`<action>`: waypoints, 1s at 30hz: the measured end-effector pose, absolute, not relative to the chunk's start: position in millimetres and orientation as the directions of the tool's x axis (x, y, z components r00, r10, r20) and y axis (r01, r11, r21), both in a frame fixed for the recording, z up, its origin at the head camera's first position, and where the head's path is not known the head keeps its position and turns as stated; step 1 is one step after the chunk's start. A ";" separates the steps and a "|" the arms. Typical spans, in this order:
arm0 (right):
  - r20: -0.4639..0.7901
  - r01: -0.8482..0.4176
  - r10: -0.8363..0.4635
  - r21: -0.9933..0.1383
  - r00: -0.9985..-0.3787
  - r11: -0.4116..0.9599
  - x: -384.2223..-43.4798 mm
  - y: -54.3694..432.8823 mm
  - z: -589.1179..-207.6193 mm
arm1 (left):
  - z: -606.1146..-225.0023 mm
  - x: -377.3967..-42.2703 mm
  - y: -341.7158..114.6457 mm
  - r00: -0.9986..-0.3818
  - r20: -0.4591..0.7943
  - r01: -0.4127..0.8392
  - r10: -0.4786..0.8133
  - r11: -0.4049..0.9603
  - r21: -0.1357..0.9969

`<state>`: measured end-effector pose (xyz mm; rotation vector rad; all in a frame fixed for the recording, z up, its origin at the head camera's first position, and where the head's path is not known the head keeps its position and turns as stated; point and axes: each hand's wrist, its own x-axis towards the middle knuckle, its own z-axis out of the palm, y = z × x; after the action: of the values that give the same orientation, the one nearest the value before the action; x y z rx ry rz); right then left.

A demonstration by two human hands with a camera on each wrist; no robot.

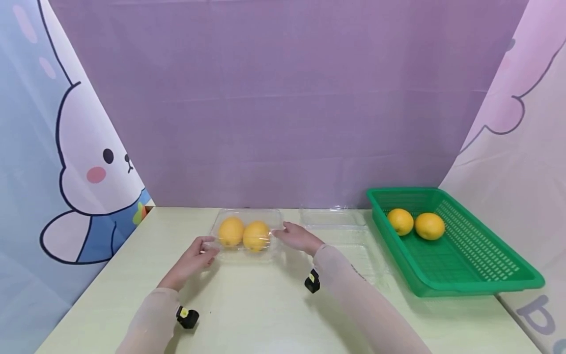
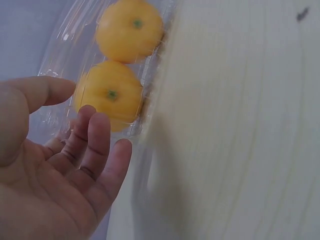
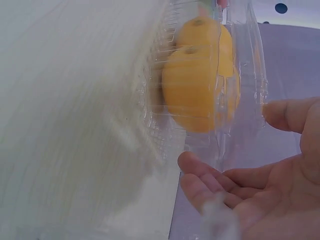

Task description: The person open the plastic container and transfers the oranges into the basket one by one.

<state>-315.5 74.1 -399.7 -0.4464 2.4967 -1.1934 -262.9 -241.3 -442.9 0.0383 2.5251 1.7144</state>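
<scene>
A clear plastic clamshell box [image 1: 275, 219] with two oranges inside, a left orange [image 1: 231, 231] and a right orange [image 1: 256, 235], rests on the table, its lid over the fruit. My left hand [image 1: 194, 258] is at the box's left end. In the left wrist view its thumb meets the lid's edge, and the loosely bent fingers lie in front of the box. At the right end, my right hand [image 1: 300, 238] holds the box corner. Its thumb touches the lid rim in the right wrist view, and the other fingertips are by the lower edge.
Right of the filled box lies another clear plastic box [image 1: 353, 246], opened out flat. A green basket [image 1: 468, 260] stands at the table's right side with two more oranges [image 1: 415, 224] in it. A purple cloth [image 1: 283, 108] hangs behind the pale table [image 1: 247, 305].
</scene>
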 end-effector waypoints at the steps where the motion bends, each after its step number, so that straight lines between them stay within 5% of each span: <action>1: -0.167 -0.133 -0.418 -0.789 -0.893 0.600 -315.1 74.8 -399.8 | -442.5 -262.9 -241.0 -0.996 -0.060 -0.029 0.071 0.375 0.927; 30: -0.011 -0.272 -0.365 -0.645 -0.931 0.714 -294.3 79.5 -406.1 | -442.7 -264.0 -235.1 -0.996 -0.081 -0.058 0.034 0.431 0.900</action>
<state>-294.3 79.5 -406.1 -0.5199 2.7794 -1.0122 -264.0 -235.1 -442.7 -0.0216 2.5833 1.6308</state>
